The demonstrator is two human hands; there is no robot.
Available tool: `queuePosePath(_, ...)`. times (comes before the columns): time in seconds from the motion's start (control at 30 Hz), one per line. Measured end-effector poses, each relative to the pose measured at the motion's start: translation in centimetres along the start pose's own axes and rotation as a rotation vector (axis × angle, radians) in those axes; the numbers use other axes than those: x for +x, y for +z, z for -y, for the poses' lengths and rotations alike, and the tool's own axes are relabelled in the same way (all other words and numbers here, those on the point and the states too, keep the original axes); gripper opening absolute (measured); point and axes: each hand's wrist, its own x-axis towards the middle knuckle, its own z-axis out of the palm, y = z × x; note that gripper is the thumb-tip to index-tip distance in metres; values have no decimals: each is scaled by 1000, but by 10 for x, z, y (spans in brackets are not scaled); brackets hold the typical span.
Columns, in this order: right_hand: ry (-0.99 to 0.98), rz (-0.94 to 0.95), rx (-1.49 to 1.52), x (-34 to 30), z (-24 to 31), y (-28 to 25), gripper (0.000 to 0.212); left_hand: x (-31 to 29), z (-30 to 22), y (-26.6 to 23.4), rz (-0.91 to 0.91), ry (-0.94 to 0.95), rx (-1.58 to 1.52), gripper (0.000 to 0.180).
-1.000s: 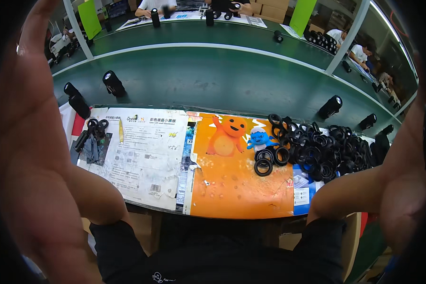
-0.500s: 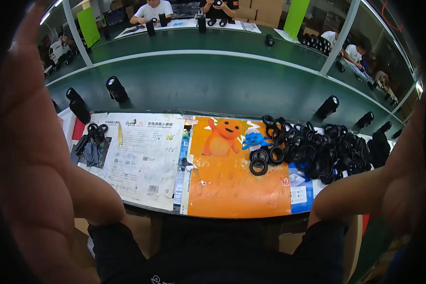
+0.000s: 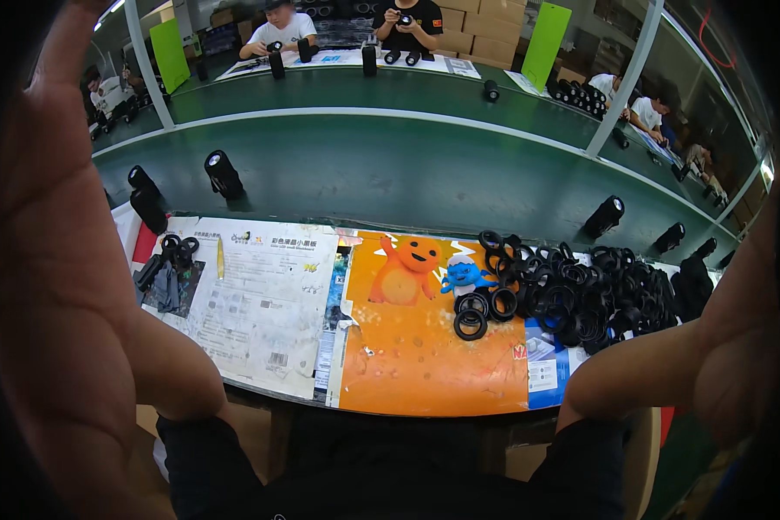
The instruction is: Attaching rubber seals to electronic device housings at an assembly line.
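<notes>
Both hands are raised close to the camera, one at each side of the picture. My left hand [image 3: 65, 260] fills the left side with its palm; its fingers run up into the dark rim, so what they touch is hidden. At the right rim, my right hand [image 3: 745, 373] is dark and cut off, its fingers out of sight. Neither hand touches the table. Between the forearms lies a heap of black rings [image 3: 581, 290] on the right part of the table. A few loose rings [image 3: 470, 324] lie at its left edge, on an orange printed sheet [image 3: 433, 373].
A white printed sheet [image 3: 260, 321] covers the table's left part, with a yellow pen-like tool [image 3: 220, 257] and black pieces [image 3: 172, 277]. Black flashlight-like cylinders [image 3: 224, 175] stand on the green bench [image 3: 390, 165] behind. Across it, co-workers [image 3: 407, 30] handle similar parts between green panels [image 3: 546, 43].
The view has tilted up slightly, so the table and bench sit lower in the picture and more of the co-workers shows. My hands remain raised at both sides.
</notes>
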Motion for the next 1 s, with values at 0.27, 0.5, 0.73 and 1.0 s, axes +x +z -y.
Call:
queuePosePath(0.27, -27, 17, 24, -2, 3, -3, 75, 3, -4, 10, -115, 8, -82, 92)
queuePosePath(0.5, 13, 23, 38, 0, 6, 6, 74, 2, -5, 18, -207, -45, -168, 90)
queuePosePath(0.73, 46, 21, 49, 4, -2, 7, 73, 3, -5, 29, -294, -93, -255, 88)
queuePosePath(1.0, 58, 31, 55, 8, 2, 5, 71, 3, -5, 44, -404, -120, -359, 86)
